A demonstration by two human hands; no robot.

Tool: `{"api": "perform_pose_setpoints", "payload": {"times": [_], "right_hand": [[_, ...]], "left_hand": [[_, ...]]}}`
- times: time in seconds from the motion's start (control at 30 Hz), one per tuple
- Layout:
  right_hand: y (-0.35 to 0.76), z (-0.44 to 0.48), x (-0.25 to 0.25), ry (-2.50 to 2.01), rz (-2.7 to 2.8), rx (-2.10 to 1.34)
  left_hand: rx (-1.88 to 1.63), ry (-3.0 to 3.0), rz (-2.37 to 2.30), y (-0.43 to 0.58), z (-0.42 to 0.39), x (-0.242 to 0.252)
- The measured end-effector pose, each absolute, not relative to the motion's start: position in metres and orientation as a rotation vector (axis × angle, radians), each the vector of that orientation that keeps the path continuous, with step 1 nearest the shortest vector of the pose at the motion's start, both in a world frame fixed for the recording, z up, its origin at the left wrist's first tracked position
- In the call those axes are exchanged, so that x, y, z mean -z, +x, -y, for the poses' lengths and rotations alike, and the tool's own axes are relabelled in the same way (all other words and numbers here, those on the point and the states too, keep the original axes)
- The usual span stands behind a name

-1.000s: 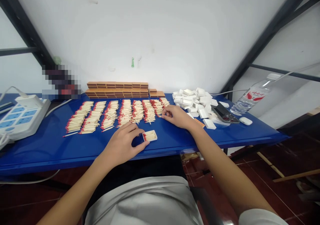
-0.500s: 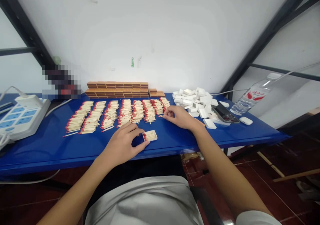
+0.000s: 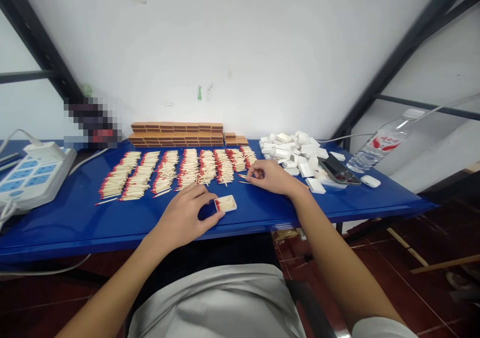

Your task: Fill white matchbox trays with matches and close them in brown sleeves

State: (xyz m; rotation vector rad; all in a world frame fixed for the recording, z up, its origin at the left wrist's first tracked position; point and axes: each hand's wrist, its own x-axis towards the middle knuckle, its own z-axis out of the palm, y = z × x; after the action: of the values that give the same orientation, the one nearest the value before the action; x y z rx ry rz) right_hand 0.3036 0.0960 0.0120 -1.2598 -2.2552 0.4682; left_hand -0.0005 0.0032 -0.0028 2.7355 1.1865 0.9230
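My left hand (image 3: 183, 215) rests on the blue table (image 3: 75, 223), thumb and fingers pinching the end of a small open tray of matches (image 3: 225, 204). My right hand (image 3: 270, 176) is curled with its fingertips closed on a few loose matches (image 3: 242, 177) at the right end of the match rows. Several rows of red-tipped matches (image 3: 176, 170) lie across the table behind both hands.
Brown matchbox sleeves (image 3: 176, 134) are stacked along the wall. A heap of white inner trays (image 3: 294, 153) lies right of my right hand, then a phone (image 3: 339, 169), a white earbud case (image 3: 370, 181) and a water bottle (image 3: 382, 145). A power strip (image 3: 32, 175) sits far left.
My right hand has drawn slightly toward me from the rightmost match row, pulling a few matches along. My left hand and the tray have stayed put.
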Motion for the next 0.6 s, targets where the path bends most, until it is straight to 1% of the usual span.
{"api": "perform_pose_setpoints", "payload": {"times": [0.6], "right_hand": [[0.3043, -0.092, -0.0163, -1.263, 2.317, -0.614]], "left_hand": [[-0.916, 2.741, -1.19, -0.0006, -0.0026, 0.0027]]}}
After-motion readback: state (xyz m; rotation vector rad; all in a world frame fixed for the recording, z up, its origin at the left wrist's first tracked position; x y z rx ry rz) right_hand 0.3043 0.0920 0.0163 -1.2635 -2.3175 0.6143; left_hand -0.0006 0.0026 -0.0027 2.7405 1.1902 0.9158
